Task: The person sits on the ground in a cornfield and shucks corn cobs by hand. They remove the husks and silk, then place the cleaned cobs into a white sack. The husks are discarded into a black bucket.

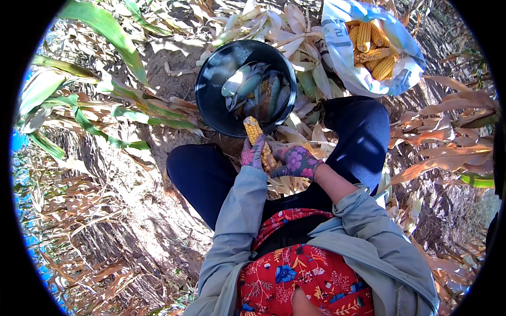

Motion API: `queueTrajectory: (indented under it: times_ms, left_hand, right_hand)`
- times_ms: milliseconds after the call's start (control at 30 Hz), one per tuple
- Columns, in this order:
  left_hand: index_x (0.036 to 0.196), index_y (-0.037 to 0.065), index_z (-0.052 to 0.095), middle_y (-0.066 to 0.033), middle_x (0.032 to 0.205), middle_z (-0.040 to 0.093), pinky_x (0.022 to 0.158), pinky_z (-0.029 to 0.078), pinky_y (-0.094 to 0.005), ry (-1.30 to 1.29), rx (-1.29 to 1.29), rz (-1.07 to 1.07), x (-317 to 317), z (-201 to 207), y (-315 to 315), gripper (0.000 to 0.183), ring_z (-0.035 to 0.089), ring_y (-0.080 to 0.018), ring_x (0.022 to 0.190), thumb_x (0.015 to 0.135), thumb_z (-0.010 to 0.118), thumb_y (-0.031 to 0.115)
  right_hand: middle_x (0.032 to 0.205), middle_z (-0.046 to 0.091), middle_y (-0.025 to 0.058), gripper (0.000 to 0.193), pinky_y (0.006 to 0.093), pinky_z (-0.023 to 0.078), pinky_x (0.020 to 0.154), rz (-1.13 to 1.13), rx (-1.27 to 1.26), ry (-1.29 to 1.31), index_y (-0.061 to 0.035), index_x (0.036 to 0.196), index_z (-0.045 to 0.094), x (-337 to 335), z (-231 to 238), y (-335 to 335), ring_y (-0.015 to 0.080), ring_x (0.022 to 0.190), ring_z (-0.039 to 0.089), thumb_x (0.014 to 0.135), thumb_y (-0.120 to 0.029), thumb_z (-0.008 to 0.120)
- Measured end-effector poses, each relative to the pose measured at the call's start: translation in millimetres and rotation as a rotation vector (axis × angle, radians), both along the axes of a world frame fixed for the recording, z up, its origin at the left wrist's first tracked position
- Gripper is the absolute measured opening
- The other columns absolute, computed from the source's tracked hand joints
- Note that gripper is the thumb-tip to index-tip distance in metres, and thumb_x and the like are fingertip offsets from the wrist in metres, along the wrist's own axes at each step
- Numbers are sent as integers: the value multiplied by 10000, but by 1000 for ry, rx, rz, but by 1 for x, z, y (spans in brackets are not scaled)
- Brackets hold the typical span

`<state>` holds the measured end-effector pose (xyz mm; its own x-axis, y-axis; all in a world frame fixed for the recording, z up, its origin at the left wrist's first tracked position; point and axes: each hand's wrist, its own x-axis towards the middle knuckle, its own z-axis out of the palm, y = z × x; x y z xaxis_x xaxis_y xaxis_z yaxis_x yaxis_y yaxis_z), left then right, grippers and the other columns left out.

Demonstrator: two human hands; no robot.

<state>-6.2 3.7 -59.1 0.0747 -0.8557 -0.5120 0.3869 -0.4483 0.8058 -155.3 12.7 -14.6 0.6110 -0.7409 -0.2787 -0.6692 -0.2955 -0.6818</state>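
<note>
Between my knees I hold a yellow corn cob (253, 129), its husk off and its tip pointing up toward the bucket. My left hand (252, 153), in a flowered glove, is wrapped round the cob's middle. My right hand (298, 161), in a matching purple-grey glove with pink flowers, is closed at the cob's lower end; some of its fingertips are hidden. Just beyond the cob stands a black bucket (210, 71). Inside it lie several ears of corn (253, 87), some still in pale husks.
A white sack (336, 45) at the far right holds several bare yellow cobs (375, 47). Pale loose husks (295, 31) lie behind and beside the bucket. Green corn leaves (118, 39) stretch in from the left, and dry brown leaves (437, 152) hang at the right.
</note>
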Motion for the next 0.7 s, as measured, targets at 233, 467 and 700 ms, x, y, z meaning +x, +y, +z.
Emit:
queueTrajectory:
  times_ms: [233,467,700]
  left_hand:
    - [1067,64,488,-73,823,566,640,499,-353,308,80,141,8,16,-1,448,565,-208,707,809,550,424]
    - [1029,-3,487,-166,826,600,638,519,-386,513,101,162,-2,47,-2,408,607,-287,692,847,468,362]
    - [1080,15,488,-120,840,601,568,516,-321,496,163,-142,0,16,4,435,602,-223,656,844,494,381]
  right_hand:
    - [920,596,125,324,381,444,778,-92,-17,215,-57,902,611,-29,-75,2,279,873,578,750,-338,560]
    - [1094,548,133,411,361,427,846,-535,-135,77,-65,1136,507,-30,-14,-7,283,994,532,774,-245,581]
    - [1046,580,105,442,301,447,744,-608,51,-586,-57,1157,494,-14,-14,-17,195,850,581,806,-307,593]
